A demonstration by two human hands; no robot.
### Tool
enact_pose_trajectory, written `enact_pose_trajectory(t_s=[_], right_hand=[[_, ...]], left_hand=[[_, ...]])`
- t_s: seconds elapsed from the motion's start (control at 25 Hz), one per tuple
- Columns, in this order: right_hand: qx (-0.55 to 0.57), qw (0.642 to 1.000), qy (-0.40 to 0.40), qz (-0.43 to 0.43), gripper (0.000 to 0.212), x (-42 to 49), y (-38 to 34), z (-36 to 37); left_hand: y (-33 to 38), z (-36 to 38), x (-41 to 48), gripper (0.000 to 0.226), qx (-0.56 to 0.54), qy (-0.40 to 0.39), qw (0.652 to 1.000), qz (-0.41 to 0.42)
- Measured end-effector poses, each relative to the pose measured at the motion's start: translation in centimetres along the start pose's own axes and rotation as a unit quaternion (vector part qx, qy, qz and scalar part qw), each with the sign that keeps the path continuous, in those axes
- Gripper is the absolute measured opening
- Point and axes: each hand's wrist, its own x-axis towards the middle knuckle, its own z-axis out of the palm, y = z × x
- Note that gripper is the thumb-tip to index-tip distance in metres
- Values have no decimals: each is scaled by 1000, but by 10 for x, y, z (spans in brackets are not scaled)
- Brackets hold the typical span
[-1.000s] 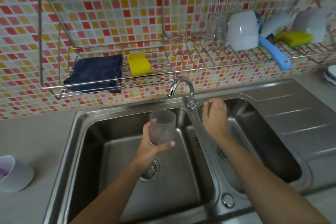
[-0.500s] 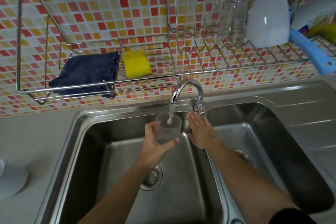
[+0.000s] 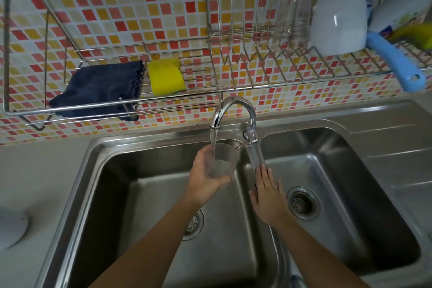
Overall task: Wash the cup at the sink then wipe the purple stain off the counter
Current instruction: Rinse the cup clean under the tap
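Note:
My left hand [image 3: 205,182] grips a translucent plastic cup [image 3: 222,161] upright over the left sink basin [image 3: 140,199]. Water runs from the chrome faucet [image 3: 233,110] into the cup. My right hand [image 3: 268,194] lies flat with straight fingers on the divider between the basins, just below the faucet lever [image 3: 254,154]. A dark blue cloth [image 3: 100,87] and a yellow sponge [image 3: 166,77] lie on the wire wall rack [image 3: 117,105]. No purple stain is in view.
A white bowl [image 3: 10,229] sits on the grey counter at the far left edge. On the rack's right side stand a clear glass [image 3: 292,18], a white mug [image 3: 339,21] and a blue-handled brush [image 3: 395,63]. The right basin [image 3: 350,206] has a drainboard beside it.
The faucet has been turned on and water now falls into the cup. My right hand has left the faucet lever and drawn back onto the divider. The view has shifted closer.

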Motion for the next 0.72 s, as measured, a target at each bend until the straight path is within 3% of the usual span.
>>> enact_pose_trajectory(t_s=[0.2,0.44,0.6,0.72], right_hand=[[9,999,42,22,72,-1,-2,12],[-9,998,62,17,66,1,-2,16],[9,999,50,11,70,0,-2,16],[17,999,48,10,69,0,-1,15]], left_hand=[[6,-3,5,48,-41,27,998,-43],[13,-10,-1,37,49,23,998,-25],[10,-16,-4,64,147,-28,989,10],[1,-23,-9,65,174,-26,984,-5]])
